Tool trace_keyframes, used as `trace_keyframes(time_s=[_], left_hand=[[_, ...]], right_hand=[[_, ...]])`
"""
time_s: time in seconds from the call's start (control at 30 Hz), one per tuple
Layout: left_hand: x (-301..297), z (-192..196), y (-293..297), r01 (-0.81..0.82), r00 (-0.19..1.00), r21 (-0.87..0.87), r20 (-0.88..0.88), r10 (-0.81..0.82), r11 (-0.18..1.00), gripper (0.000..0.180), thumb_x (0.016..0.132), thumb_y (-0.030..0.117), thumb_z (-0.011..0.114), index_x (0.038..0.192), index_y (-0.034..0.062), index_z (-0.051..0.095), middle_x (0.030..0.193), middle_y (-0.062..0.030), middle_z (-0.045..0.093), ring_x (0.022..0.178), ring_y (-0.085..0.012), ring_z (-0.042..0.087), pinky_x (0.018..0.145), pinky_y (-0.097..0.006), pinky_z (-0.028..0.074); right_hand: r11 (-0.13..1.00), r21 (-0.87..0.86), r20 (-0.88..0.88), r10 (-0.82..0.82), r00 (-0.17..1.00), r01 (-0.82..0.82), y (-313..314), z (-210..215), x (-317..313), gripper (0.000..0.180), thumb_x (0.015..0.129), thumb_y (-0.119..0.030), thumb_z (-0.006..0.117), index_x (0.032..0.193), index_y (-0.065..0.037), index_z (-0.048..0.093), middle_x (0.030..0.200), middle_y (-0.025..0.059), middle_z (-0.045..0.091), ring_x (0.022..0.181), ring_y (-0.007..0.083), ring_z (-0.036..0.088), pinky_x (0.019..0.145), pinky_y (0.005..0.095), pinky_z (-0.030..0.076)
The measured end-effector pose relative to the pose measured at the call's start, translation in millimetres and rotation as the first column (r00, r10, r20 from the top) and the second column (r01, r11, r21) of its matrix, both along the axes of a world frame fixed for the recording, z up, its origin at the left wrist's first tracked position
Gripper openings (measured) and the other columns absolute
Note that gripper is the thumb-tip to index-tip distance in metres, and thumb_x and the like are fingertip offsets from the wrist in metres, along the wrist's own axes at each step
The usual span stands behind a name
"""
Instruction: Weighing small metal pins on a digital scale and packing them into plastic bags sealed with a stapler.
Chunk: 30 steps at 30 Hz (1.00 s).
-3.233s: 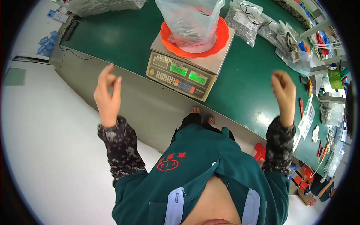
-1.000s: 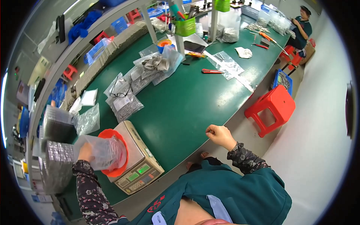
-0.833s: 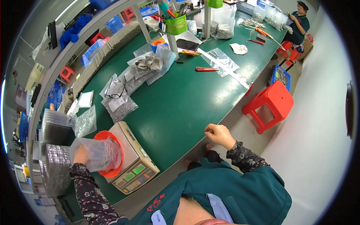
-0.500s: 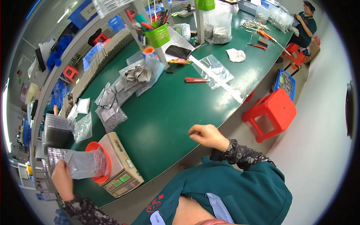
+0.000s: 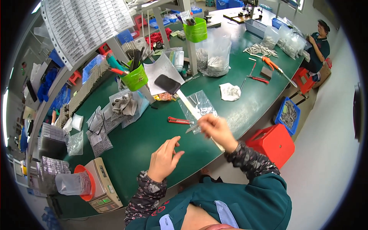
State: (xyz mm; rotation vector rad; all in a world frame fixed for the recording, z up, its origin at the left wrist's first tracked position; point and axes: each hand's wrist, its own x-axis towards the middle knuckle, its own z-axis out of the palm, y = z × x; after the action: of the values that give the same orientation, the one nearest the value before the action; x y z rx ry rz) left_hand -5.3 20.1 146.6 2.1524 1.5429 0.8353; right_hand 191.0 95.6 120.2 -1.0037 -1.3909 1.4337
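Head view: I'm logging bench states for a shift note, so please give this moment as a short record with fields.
Setting: long green workbench
Right hand: raised over the bench edge, pinching a clear plastic bag by its corner
Left hand: open, fingers spread, holding nothing
Near the hands: red-handled cutter
Far left: scale with an orange tray bearing a filled clear bag
Also there: green tool cup, red stool, a seated person at the far end
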Motion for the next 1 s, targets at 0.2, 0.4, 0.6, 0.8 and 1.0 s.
trace_keyframes(time_s=[0.2,0.4,0.6,0.8,1.0], left_hand=[[-42,-41,-30,-0.287,0.934,-0.023,-0.229,0.274,0.958,0.032,0.071,0.011,0.064,0.101,0.0061,0.052,0.078,-0.005,0.057,0.065,-0.0203,0.056,0.057,-0.032,0.046],[-72,-48,-83,-0.556,0.795,-0.073,-0.336,0.504,0.828,0.031,0.071,0.007,0.062,0.1,0.0055,0.052,0.075,-0.0056,0.056,0.064,-0.0216,0.056,0.057,-0.034,0.045],[-87,-45,-114,-0.623,0.734,-0.1,-0.416,0.536,0.776,0.03,0.07,0.006,0.062,0.099,0.0045,0.052,0.073,-0.0072,0.055,0.068,-0.0246,0.055,0.059,-0.035,0.045],[-113,-30,-195,-0.797,0.546,0.003,-0.421,0.724,0.603,0.025,0.074,0.006,0.059,0.098,0.0051,0.053,0.073,-0.0095,0.053,0.07,-0.027,0.053,0.061,-0.037,0.044],[-161,9,-252,-0.831,0.357,0.247,-0.45,0.818,0.499,0.018,0.075,0.008,0.059,0.092,0.0066,0.056,0.077,-0.0102,0.056,0.07,-0.0289,0.054,0.06,-0.037,0.044]], right_hand=[[0.652,0.508,-0.01,-0.648,0.762,0.562,188,4,78,0.011,0.083,-0.011,0.054,0.082,-0.002,0.059,0.059,0.0016,0.057,0.052,0.006,0.052,0.047,0.0219,0.042],[0.539,0.562,0.294,-0.839,0.457,0.627,307,-10,103,0.014,0.077,-0.022,0.059,0.084,-0.01,0.063,0.077,0.011,0.063,0.073,0.0295,0.061,0.066,0.0355,0.047],[0.692,0.21,0.195,-0.722,0.664,0.691,340,-29,119,0.048,0.074,-0.006,0.054,0.12,-0.003,0.041,0.064,0.0076,0.06,0.043,0.0136,0.053,0.037,0.028,0.043],[0.696,0.5,0.033,-0.61,0.791,0.516,287,-47,83,0.03,0.079,-0.018,0.057,0.104,-0.001,0.054,0.071,0.0017,0.055,0.058,0.0119,0.049,0.054,0.0251,0.042],[0.911,0.375,0.161,-0.248,0.955,0.173,140,-46,82,0.017,0.088,-0.02,0.05,0.079,-0.006,0.05,0.059,-0.0027,0.043,0.044,0.002,0.032,0.039,0.0167,0.025]])
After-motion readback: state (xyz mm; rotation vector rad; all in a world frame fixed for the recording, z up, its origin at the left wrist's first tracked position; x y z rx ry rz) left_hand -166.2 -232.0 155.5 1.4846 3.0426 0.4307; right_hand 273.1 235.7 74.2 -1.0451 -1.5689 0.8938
